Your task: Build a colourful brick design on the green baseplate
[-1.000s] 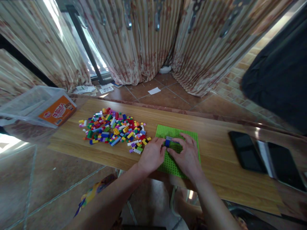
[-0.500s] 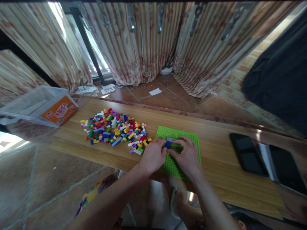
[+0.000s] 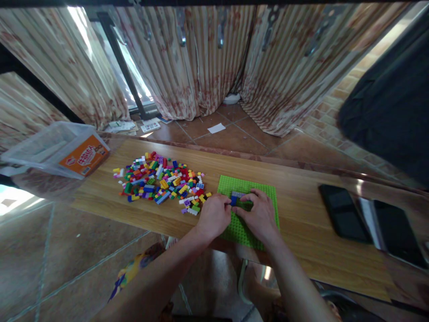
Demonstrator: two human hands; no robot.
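Small blue plastic brick (image 3: 233, 199), pinched by left hand (image 3: 214, 217) and right hand (image 3: 259, 215) on the green studded baseplate (image 3: 264, 192), could seat crookedly if pressed unevenly.

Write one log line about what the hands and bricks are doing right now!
left hand: on blue brick | right hand: on same brick | green baseplate: under both | brick pile: left

Left hand (image 3: 214, 215) and right hand (image 3: 259, 216) meet over a green baseplate (image 3: 268, 197) near the bench's (image 3: 301, 223) front edge, fingertips on a small blue brick (image 3: 233, 199) pressed to the plate. A heap of loose coloured bricks (image 3: 161, 183) lies left of the plate; a clear plastic tub (image 3: 50, 147) sits at the bench's left end, dark tablets (image 3: 338, 210) toward the right end.
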